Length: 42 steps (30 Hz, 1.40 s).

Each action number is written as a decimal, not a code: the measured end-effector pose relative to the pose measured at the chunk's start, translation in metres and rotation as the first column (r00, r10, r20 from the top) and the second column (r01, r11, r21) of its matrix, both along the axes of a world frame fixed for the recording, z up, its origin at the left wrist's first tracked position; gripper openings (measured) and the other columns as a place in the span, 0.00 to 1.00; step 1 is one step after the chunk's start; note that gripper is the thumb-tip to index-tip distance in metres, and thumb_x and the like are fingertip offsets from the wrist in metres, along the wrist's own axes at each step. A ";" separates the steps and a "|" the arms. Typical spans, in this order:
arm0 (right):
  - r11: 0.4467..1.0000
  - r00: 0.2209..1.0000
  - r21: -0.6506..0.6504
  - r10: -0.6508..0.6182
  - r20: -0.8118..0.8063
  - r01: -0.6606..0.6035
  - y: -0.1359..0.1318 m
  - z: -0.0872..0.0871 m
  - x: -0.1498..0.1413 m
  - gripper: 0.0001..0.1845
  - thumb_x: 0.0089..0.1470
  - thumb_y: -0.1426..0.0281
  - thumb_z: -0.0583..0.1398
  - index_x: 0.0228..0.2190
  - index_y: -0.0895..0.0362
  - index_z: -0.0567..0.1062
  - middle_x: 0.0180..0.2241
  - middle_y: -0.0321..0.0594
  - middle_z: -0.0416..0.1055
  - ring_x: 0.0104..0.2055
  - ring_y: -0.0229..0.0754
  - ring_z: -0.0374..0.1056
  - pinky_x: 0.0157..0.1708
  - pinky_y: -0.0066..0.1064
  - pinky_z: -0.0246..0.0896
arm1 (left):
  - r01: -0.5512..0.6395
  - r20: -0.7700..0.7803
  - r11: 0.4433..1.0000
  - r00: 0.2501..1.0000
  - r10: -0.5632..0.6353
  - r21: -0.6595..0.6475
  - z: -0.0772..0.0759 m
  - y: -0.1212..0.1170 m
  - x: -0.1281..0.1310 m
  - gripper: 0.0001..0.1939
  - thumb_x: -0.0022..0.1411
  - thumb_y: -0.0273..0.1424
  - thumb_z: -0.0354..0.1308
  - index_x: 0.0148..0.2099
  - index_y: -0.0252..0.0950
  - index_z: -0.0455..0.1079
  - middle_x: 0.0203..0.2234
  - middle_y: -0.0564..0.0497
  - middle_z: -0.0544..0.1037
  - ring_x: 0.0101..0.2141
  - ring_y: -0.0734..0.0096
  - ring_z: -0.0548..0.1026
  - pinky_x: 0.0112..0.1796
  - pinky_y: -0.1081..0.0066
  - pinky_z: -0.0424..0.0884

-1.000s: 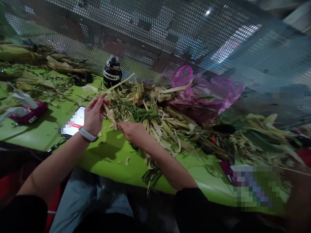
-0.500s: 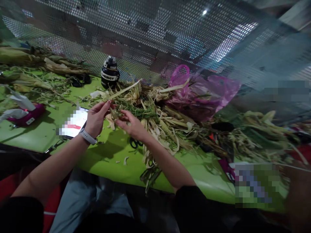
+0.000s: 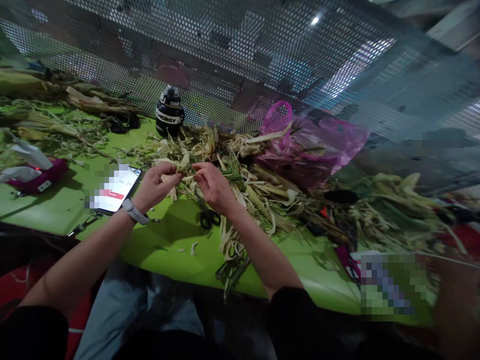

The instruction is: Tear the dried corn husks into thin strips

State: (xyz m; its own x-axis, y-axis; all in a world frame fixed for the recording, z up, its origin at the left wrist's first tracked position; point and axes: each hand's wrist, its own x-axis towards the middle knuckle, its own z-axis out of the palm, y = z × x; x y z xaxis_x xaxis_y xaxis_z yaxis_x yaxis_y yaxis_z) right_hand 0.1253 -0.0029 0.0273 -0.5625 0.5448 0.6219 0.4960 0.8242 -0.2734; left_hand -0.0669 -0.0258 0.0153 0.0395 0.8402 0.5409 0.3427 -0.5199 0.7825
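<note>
My left hand (image 3: 159, 184), with a pale watch band on its wrist, pinches a pale yellow-green strip of husk (image 3: 183, 162) between thumb and fingers. Just to its right is my right hand (image 3: 214, 189), its thumb and index finger drawn together close to the strip's end. Whether those fingertips grip the strip or another small piece, I cannot tell. Both hands hover over the front of a heap of dry husks and stalks (image 3: 258, 192). Black-handled scissors (image 3: 207, 219) lie below my right hand, their blades partly hidden.
A lit phone (image 3: 122, 190) lies left of my left wrist on the green tabletop (image 3: 157, 255). Behind stand a black bottle (image 3: 169, 115), a pink plastic bag (image 3: 307, 150) and a perforated metal panel (image 3: 225, 60). A purple power strip (image 3: 47, 180) with plugs sits at left.
My right hand has risen from the tabletop to my left hand, uncovering the scissors. The long pale strip that stuck up from my left hand no longer stands there; a shorter curled piece shows.
</note>
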 end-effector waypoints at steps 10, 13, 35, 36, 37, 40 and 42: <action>0.956 0.978 -0.250 -0.186 -0.098 0.157 -0.007 -0.014 -0.010 0.20 0.64 0.54 0.45 0.37 0.56 0.66 0.28 0.39 0.70 0.28 0.38 0.66 0.29 0.28 0.56 | 0.242 0.386 0.958 0.907 -0.168 -0.152 -0.004 -0.002 0.008 0.15 0.56 0.29 0.57 0.48 0.38 0.66 0.33 0.52 0.74 0.32 0.72 0.72 0.33 0.73 0.69; 0.955 0.976 -0.216 -0.216 -0.034 0.204 -0.004 -0.015 -0.008 0.20 0.64 0.55 0.44 0.37 0.55 0.67 0.29 0.40 0.71 0.29 0.40 0.68 0.30 0.28 0.55 | 0.303 0.429 0.939 0.879 -0.209 -0.164 -0.004 -0.004 0.010 0.18 0.56 0.29 0.57 0.51 0.37 0.68 0.34 0.51 0.76 0.34 0.72 0.73 0.35 0.73 0.70; 0.951 0.956 -0.134 -0.262 0.128 0.279 -0.004 -0.002 0.001 0.18 0.63 0.58 0.48 0.39 0.58 0.70 0.32 0.42 0.75 0.31 0.40 0.70 0.29 0.28 0.54 | 0.321 0.441 0.899 0.882 -0.169 -0.298 -0.008 0.001 0.008 0.23 0.48 0.39 0.69 0.45 0.33 0.76 0.33 0.46 0.81 0.31 0.70 0.77 0.30 0.74 0.72; 0.944 0.964 -0.195 -0.255 0.082 0.266 -0.004 -0.001 0.001 0.19 0.62 0.57 0.49 0.41 0.57 0.69 0.31 0.41 0.75 0.30 0.40 0.70 0.29 0.28 0.55 | 0.305 0.444 0.907 0.883 -0.155 -0.290 -0.008 0.002 0.007 0.23 0.48 0.40 0.69 0.44 0.32 0.76 0.33 0.46 0.81 0.31 0.70 0.77 0.30 0.74 0.72; 0.932 0.968 -0.262 -0.249 0.032 0.249 -0.003 0.000 0.002 0.21 0.60 0.55 0.52 0.45 0.58 0.68 0.29 0.39 0.74 0.28 0.39 0.69 0.29 0.28 0.56 | 0.280 0.456 0.918 0.881 -0.130 -0.279 -0.008 0.003 0.006 0.22 0.48 0.40 0.69 0.43 0.32 0.75 0.33 0.45 0.81 0.31 0.69 0.78 0.30 0.74 0.73; 0.893 0.968 -0.412 -0.234 -0.085 0.180 -0.002 0.002 0.003 0.37 0.53 0.52 0.59 0.57 0.60 0.58 0.23 0.34 0.72 0.24 0.38 0.67 0.26 0.29 0.58 | 0.185 0.518 0.948 0.855 -0.025 -0.260 -0.009 0.009 0.003 0.22 0.49 0.40 0.68 0.43 0.33 0.73 0.32 0.47 0.80 0.30 0.71 0.78 0.31 0.74 0.74; 0.887 0.968 -0.442 -0.210 -0.136 0.130 -0.004 0.003 0.003 0.42 0.52 0.52 0.60 0.60 0.60 0.54 0.23 0.34 0.72 0.23 0.37 0.65 0.26 0.29 0.58 | 0.137 0.541 0.954 0.841 0.031 -0.267 -0.010 0.013 0.001 0.23 0.48 0.39 0.69 0.44 0.34 0.70 0.30 0.50 0.80 0.29 0.72 0.78 0.30 0.75 0.74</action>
